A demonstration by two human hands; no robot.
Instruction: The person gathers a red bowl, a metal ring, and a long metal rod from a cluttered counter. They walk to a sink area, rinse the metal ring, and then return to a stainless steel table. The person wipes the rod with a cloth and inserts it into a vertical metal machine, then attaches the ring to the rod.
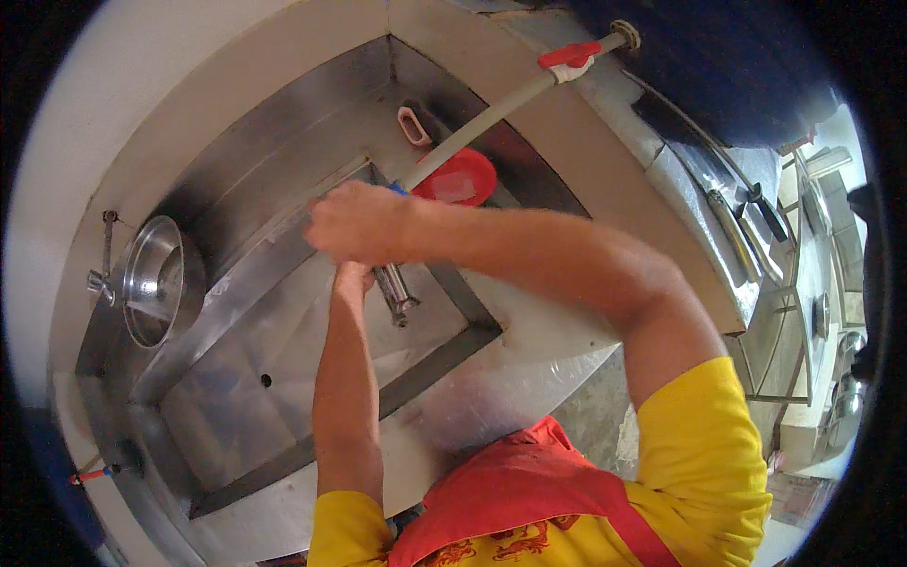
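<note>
Over the steel sink [236,416] my hands come together, one above the other. My right hand [354,222] reaches across from the right, its fingers curled closed; what they hold is hidden. A bit of blue [395,188] shows beside its wrist, at the lower end of a pale pipe [491,118]. Just below is my left hand [354,274], mostly covered by the right, so its fingers do not show. From beside the left hand a shiny metal tap spout [395,293] sticks out over the basin.
A round steel bowl [195,274] leans at the left wall beside a small tap [102,283]. Behind the hands lie a red plastic dish [482,178] and a pink-rimmed brush-like object [413,126]. The pipe carries a red valve handle [569,54]. Knives [732,231] rest on the right ledge.
</note>
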